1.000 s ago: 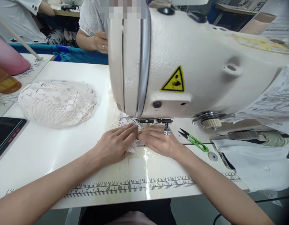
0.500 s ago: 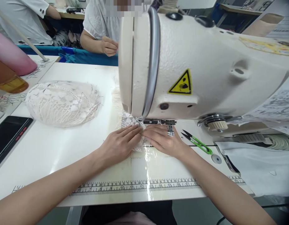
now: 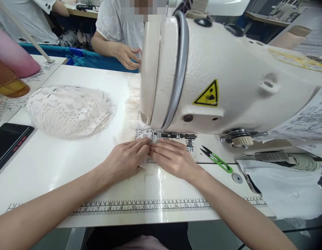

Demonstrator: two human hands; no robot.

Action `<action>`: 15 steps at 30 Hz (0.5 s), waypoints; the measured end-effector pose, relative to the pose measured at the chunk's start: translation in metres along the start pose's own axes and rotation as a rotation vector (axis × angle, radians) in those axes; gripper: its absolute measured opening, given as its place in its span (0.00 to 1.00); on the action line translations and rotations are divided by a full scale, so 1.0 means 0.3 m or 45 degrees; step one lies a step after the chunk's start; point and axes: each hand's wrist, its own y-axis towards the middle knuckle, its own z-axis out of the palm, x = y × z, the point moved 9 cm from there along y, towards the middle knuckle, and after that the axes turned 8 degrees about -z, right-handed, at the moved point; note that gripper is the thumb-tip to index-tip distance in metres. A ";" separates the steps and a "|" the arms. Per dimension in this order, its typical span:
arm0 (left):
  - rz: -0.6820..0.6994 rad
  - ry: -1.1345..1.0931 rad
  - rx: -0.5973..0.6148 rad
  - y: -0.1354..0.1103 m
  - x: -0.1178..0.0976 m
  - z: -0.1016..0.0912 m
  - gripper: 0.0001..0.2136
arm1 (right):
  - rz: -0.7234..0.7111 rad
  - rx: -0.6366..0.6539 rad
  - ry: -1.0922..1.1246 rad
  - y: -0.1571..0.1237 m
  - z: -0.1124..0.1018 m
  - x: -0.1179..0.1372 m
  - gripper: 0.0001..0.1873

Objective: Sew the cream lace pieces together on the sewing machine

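Observation:
A cream sewing machine (image 3: 228,80) fills the upper right of the view. My left hand (image 3: 126,159) and my right hand (image 3: 171,158) lie flat side by side on a small white lace piece (image 3: 145,133) just in front of the presser foot (image 3: 158,135). Both hands have their fingers stretched out and pressed down on the lace, fingertips nearly touching under the machine head. Most of the lace is hidden beneath my hands and behind the machine.
A heap of white lace pieces (image 3: 68,111) lies at the left. Green thread snips (image 3: 217,159) rest right of the needle. A dark phone (image 3: 7,142) sits at the left edge. A printed ruler (image 3: 140,207) runs along the table front. Another person's hand (image 3: 129,55) works beyond.
My hands have shifted slightly left with the lace, staying pressed on it. The person behind has lowered a hand toward the table.

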 end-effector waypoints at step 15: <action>-0.055 0.093 0.009 0.010 0.022 0.020 0.13 | 0.082 0.026 -0.041 -0.012 0.012 -0.029 0.12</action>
